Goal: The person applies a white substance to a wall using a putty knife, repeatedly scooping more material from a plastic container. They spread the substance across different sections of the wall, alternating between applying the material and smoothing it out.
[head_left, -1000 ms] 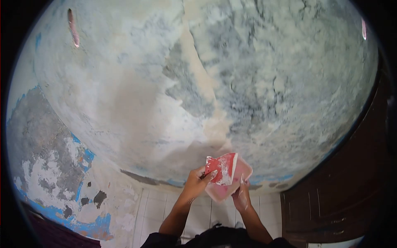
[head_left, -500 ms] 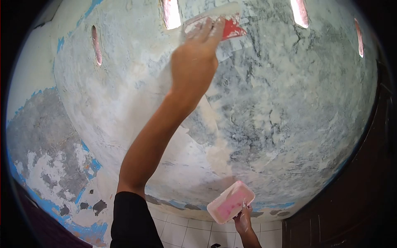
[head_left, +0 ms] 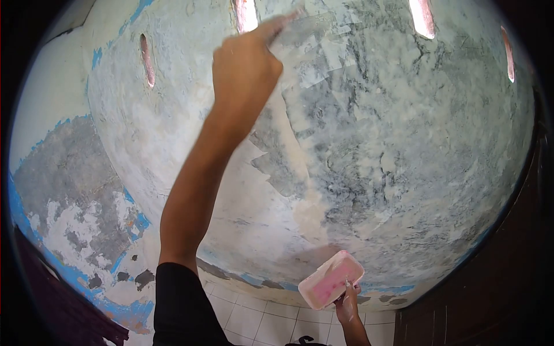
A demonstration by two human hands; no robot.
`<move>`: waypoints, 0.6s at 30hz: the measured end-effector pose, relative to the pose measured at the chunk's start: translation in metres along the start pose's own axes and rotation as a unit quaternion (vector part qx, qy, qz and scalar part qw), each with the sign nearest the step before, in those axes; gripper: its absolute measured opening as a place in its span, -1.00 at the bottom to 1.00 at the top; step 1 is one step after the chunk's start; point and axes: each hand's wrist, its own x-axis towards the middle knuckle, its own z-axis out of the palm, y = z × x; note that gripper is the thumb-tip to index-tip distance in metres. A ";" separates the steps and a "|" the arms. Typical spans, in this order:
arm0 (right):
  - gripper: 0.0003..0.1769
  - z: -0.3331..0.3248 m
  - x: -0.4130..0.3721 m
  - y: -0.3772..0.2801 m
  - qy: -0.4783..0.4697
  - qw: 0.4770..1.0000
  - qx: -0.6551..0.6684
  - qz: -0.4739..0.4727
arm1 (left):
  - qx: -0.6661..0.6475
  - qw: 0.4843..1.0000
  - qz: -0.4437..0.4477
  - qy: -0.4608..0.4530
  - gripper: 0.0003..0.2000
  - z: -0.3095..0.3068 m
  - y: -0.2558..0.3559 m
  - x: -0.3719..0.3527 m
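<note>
The shallow, pale pink, rectangular tray, apparently of thin plastic, is held low in front of the patchy grey-and-white plastered wall, over the white tiled floor. The right hand pinches it by the long side nearest the person, thumb over the rim and fingers underneath. The left hand is up at the wall, its fingertips blurred; whether it pinches anything, I cannot tell.

The tray should feel light and slightly flexible, unlikely to shatter but apt to tip when gripped at one side only. What looks like beige paste lines its inner edge and probably makes that surface slick. The surest hold is likely a palm spread beneath the base, thumb hooked over a clean rim.
</note>
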 end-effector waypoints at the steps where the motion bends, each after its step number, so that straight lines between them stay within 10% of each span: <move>1: -0.23 -0.001 0.000 -0.001 -0.003 1.000 -0.002 0.000 | 0.020 1.000 -0.001 -0.013 -0.45 0.005 -0.004 0.009; 9: -0.20 -0.005 0.001 0.005 -0.012 1.000 0.014 0.005 | 0.074 0.984 0.090 -0.135 -0.49 0.030 0.025 -0.056; 15: -0.20 -0.007 -0.008 -0.006 -0.014 1.000 0.002 -0.007 | -0.033 0.940 -0.010 -0.339 -0.46 -0.008 0.039 -0.080; 18: -0.22 -0.011 -0.004 -0.005 -0.015 1.000 0.004 -0.009 | -0.038 0.992 0.068 -0.095 -0.42 0.011 0.023 -0.055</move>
